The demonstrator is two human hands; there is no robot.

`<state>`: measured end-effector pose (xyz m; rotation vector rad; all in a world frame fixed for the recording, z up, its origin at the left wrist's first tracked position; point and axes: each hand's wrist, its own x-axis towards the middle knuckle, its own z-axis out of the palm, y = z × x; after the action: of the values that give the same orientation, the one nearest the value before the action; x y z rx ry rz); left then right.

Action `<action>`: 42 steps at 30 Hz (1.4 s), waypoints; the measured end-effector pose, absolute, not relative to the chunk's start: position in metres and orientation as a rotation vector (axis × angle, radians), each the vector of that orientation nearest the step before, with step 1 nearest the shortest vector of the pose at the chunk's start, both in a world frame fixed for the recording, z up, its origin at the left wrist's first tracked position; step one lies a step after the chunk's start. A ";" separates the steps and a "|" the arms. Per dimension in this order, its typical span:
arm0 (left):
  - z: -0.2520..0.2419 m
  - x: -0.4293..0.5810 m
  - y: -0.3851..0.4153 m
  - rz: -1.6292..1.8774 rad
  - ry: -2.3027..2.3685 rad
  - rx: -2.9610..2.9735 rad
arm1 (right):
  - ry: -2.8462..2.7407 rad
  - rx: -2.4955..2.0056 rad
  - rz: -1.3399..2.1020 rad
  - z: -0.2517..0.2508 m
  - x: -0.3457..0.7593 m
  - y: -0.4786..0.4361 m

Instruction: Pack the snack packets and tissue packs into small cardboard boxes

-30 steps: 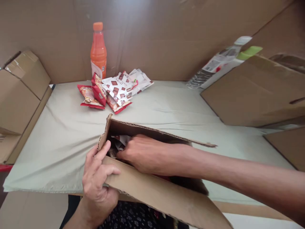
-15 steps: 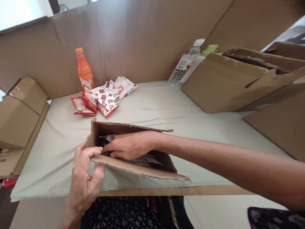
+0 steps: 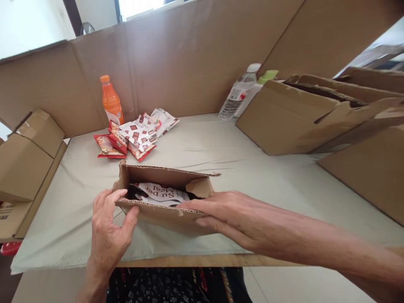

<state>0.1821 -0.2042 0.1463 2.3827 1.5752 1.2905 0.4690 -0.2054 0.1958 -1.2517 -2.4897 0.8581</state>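
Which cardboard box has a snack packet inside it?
The small open cardboard box at the front, between the left hand and right hand; a white snack packet shows inside. Bigger boxes show none.

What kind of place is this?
Probably a makeshift packing station: a cloth-covered table walled by cardboard sheets, cartons at both sides, snack packets by an orange drink bottle, and a small carton of packets in the left hand.

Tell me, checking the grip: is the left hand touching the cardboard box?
Touching. The head view shows the left hand gripping the near-left corner of the cardboard box.
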 end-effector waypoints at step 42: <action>0.113 0.199 -0.197 1.629 1.527 2.425 | -2.254 -1.215 -0.212 0.134 0.464 -0.207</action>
<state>0.1989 -0.1967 0.1128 2.4254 1.5272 1.6290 0.4642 -0.2071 0.1340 -1.2153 -2.2542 -0.2121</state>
